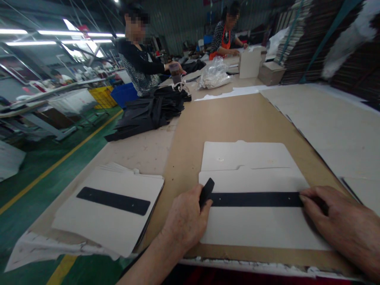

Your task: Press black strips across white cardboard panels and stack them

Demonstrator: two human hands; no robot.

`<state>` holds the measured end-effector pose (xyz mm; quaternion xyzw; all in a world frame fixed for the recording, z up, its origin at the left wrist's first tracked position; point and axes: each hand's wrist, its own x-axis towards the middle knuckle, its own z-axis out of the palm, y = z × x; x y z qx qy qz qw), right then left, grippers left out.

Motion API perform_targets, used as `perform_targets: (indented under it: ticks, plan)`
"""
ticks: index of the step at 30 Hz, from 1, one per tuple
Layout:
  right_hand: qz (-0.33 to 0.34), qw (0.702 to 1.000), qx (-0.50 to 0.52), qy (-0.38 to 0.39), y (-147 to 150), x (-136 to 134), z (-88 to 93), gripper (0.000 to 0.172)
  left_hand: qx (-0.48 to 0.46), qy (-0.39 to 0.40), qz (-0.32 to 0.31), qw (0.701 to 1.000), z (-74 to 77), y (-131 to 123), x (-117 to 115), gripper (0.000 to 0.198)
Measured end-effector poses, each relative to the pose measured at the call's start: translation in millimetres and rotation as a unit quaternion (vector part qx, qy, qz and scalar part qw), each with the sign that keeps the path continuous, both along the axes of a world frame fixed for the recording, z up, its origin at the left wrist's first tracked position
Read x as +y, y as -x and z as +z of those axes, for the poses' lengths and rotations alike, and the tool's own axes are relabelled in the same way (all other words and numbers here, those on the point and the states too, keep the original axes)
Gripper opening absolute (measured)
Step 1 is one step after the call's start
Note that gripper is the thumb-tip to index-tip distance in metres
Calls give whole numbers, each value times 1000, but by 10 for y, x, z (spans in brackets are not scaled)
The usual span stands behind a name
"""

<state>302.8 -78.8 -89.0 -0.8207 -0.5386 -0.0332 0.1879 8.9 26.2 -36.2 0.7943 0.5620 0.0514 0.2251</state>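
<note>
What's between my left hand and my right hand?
The head view shows a black strip lying across a pale panel between your left hand and right hand.

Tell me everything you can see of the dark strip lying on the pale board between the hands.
The dark strip is long, narrow and straight-edged, with a smooth, matte look, perhaps leather-like. A small pale spot shows near its right end. It lies flat, running sideways across the pale board. The right hand touches its right end, thumb and forefinger close together. The left hand is at the other end, gripping a raised dark piece; whether that joins the strip is unclear.
</note>
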Motion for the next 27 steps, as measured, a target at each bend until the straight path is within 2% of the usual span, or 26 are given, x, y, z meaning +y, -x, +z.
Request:
perform_targets:
  ticks: [9,18,27]
  plan:
    - [0,999,23,25,-14,8,16,25,13,-3,-9,1000,15,4,6,21]
    - [21,1000,10,-14,-42,16,-20,28,9,42,-3,999,58,6,61,28]
    - [22,1000,-13,-3,-64,15,-19,28,-6,52,0,999,68,13,82,29]
